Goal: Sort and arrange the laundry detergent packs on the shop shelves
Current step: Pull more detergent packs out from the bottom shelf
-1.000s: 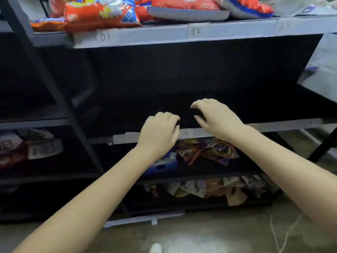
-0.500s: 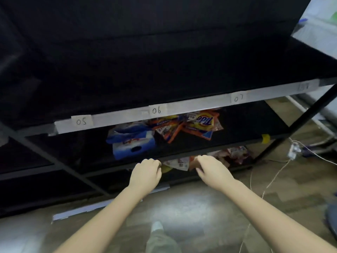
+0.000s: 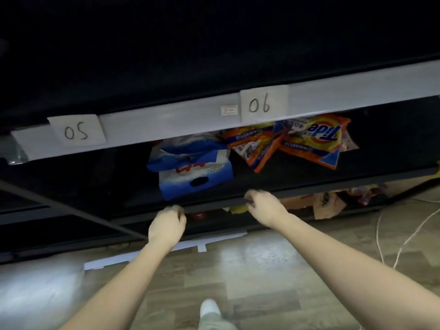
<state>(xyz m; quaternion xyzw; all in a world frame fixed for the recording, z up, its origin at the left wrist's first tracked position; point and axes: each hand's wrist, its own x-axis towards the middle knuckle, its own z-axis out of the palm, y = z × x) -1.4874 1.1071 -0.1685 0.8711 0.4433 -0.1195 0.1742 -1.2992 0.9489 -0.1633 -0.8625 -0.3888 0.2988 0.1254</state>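
Below, two hands, left hand [image 3: 167, 223] and right hand [image 3: 264, 206] curled, grip unclear, one blue pack [image 3: 194, 173], several orange packs [image 3: 292, 141]

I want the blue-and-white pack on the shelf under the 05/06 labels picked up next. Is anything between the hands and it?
Only the shelf's dark front rail. Both the left hand and right hand are curled at that rail, just below the blue-and-white pack. Above the rail the opening looks clear; the orange Tide packs lie off to the right.

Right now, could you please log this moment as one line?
left hand: curled, empty | right hand: curled at shelf edge | blue pack, Tide pack: untouched
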